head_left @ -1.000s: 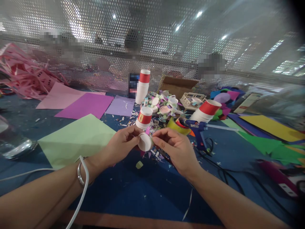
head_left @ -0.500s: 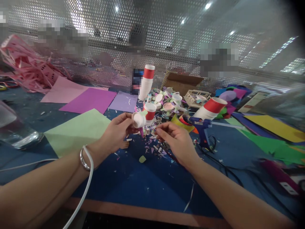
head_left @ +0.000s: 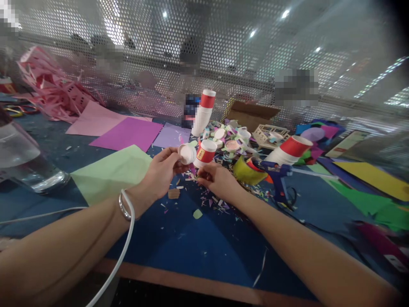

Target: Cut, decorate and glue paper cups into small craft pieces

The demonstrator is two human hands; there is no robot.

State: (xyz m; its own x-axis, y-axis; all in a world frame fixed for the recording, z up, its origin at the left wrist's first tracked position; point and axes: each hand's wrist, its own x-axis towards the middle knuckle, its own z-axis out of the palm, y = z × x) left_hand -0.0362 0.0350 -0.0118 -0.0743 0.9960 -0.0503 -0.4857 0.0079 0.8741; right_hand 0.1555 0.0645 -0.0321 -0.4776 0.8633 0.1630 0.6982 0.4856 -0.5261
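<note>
My left hand (head_left: 162,170) is closed on a small white round cup-like piece (head_left: 187,154), its round face turned toward me. A purple paper strip (head_left: 192,169) shows just below that piece. My right hand (head_left: 220,181) is pinched, fingertips pressed together a little to the right of and below the white piece. Whatever those fingers hold, if anything, is too small to name. Right behind both hands stands a red and white paper cup (head_left: 206,152). Small paper scraps (head_left: 217,204) lie scattered under and around my right hand.
Behind the cup are a tall cup stack (head_left: 204,113) and a heap of white and coloured pieces (head_left: 232,146). To the right, a blue glue gun (head_left: 277,175) stands with its cable. Green paper (head_left: 111,170) lies left, near a clear bottle (head_left: 32,166).
My right hand has moved left and up, nearer the white piece and the paper cup. My left hand keeps its hold on the white piece. The view has shifted slightly.
</note>
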